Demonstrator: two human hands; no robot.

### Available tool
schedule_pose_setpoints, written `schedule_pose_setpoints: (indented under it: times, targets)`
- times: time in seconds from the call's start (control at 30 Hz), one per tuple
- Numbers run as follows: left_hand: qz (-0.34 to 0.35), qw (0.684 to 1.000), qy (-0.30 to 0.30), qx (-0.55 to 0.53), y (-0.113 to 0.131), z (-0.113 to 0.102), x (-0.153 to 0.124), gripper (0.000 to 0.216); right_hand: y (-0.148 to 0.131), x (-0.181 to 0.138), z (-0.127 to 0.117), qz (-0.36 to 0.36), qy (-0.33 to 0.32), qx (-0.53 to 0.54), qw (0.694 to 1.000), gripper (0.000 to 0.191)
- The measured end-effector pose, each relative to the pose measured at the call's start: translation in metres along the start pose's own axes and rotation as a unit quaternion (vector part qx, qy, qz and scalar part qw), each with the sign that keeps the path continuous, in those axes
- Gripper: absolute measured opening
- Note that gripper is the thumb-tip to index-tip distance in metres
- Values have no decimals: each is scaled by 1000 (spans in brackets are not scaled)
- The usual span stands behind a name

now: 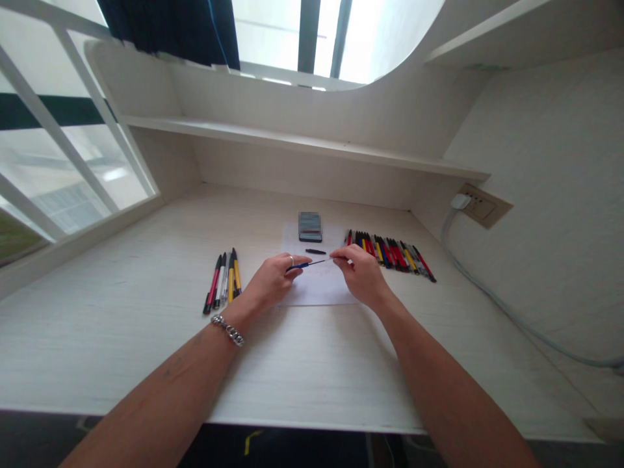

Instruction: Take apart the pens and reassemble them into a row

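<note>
Your left hand (272, 278) is clamped on a blue pen (299, 266), thumb and fingers pinched about the barrel. Your right hand (361, 273) is likewise clamped, its fingertips pinched on a thin rod (319, 262) that runs in line with the pen, between your hands. Whether the rod is seated inside the pen, you cannot be told from this view. Pen and rod are held over the paper (312, 291), your two hands apart. Just beyond the rod lies a short black part (316, 251), touched by neither hand. At the paper's far edge rests a grey case (311, 224). To your left, a small group (231, 276) of pens lies on the desk (146, 325); to your right, beyond the hand, lies a longer row (390, 252) of pens. You wear a bracelet (227, 330) on the left wrist. On the right wall, a plug (461, 201) sits in the socket (486, 207)
</note>
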State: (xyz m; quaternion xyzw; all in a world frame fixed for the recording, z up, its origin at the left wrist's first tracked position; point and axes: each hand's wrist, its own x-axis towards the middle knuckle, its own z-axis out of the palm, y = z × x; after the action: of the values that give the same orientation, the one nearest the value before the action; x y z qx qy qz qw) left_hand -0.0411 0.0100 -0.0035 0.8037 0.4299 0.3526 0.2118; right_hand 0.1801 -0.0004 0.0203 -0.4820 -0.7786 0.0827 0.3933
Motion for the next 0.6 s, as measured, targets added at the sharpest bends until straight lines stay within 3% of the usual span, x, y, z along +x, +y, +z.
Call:
schedule_pose_setpoints:
  times: [0.6]
  targets:
    - [10, 1000, -11, 22, 1, 2, -1, 30, -5, -3, 9, -13, -46, -14, 999, 18]
